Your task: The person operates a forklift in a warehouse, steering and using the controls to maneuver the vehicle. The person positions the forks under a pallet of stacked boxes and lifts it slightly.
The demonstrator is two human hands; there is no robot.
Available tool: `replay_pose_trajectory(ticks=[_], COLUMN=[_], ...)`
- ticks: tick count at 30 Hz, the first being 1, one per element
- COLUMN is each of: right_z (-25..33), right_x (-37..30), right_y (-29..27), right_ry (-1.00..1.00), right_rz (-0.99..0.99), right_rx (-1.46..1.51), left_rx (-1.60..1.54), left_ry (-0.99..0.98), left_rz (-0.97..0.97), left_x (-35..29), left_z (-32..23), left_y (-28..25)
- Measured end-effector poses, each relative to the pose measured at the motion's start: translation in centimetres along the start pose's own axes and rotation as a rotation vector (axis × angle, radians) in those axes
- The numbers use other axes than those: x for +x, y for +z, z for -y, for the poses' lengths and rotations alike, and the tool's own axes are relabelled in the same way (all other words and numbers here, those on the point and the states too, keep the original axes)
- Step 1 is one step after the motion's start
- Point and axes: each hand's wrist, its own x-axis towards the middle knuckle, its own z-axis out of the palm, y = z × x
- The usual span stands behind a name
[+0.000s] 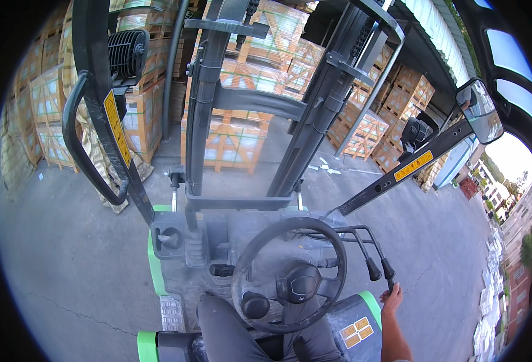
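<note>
I sit in a forklift seat behind a black steering wheel [290, 274] with a spinner knob [255, 304]. My right hand [391, 298] reaches forward at the lower right and closes around the rightmost of the black control levers [388, 268]. A second lever [373, 268] stands just to its left, untouched. My left hand is out of sight. My grey-trousered legs [229, 332] sit below the wheel. The grey mast [248, 102] rises straight ahead.
Pallets of wrapped orange-brown crates [235, 142] are stacked ahead, with more stacks at left [48, 114] and right [398, 114]. A side mirror [478, 111] hangs at upper right. Cracked concrete floor [66, 253] surrounds the truck. White slabs [489, 301] lie at far right.
</note>
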Motion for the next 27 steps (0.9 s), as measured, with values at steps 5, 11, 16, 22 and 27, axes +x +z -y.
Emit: replay_pose_trajectory(ticks=[5,11,16,22,27], right_z=[-1.0,0.2,2.1,6.0,7.1], right_x=[0.2,0.8,1.3,3.1,3.9], right_y=[-0.3,0.1,0.9,2.9,4.1], right_ry=[-0.017,-0.033,-0.092,-0.213,-0.215], right_rz=[-0.007,0.017,0.062,0.067,-0.015], right_rx=[0.028,0.025,0.05,-0.02,-0.048], left_rx=[-0.005,-0.013,-0.015,-0.026,-0.032], left_ry=[-0.012,-0.033,-0.046,-0.067,-0.087], left_rz=[-0.025,-0.047,-0.068,-0.094,-0.113], left_x=[0.1,0.3,0.7,0.6,0.6], left_z=[-0.2,-1.0,-1.2,-0.9,-0.8], left_y=[0.8,0.0,-0.9,-0.5,-0.4])
